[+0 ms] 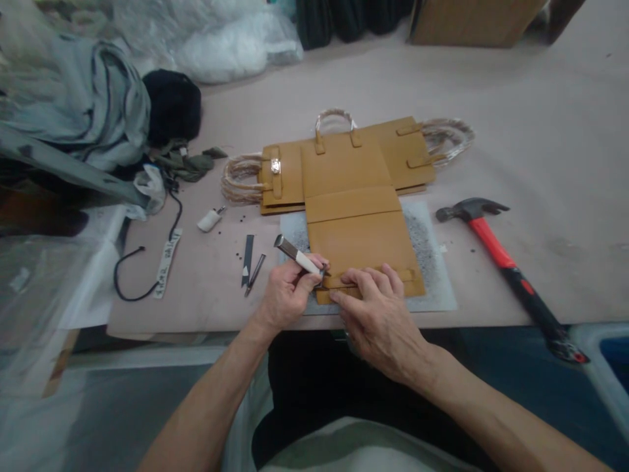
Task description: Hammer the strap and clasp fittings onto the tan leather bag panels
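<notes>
Pinkish-brown board covers the tabletop (540, 131), with clothing and plastic bags heaped at its far left. The left grip (287, 295) is closed around a white-handled tool (299, 257), whose working end meets the left end of a narrow strap (339, 280). The right grip (381, 314) holds nothing; its fingers lie flat, pressing the strap onto the near edge of a tan leather panel (363, 239). The panel rests on a grey speckled pad (430, 252) at the near middle of the tabletop.

Beyond it lie more tan bag pieces (403, 151) that already carry wrapped handles and a metal clasp. The near strap looks merely laid in place, so the work on it seems to be at an early point; whether any holes are made cannot be told. A red-handled hammer (496, 249) lies untouched to the right, and two small dark tools (248, 259) lie to the left.
</notes>
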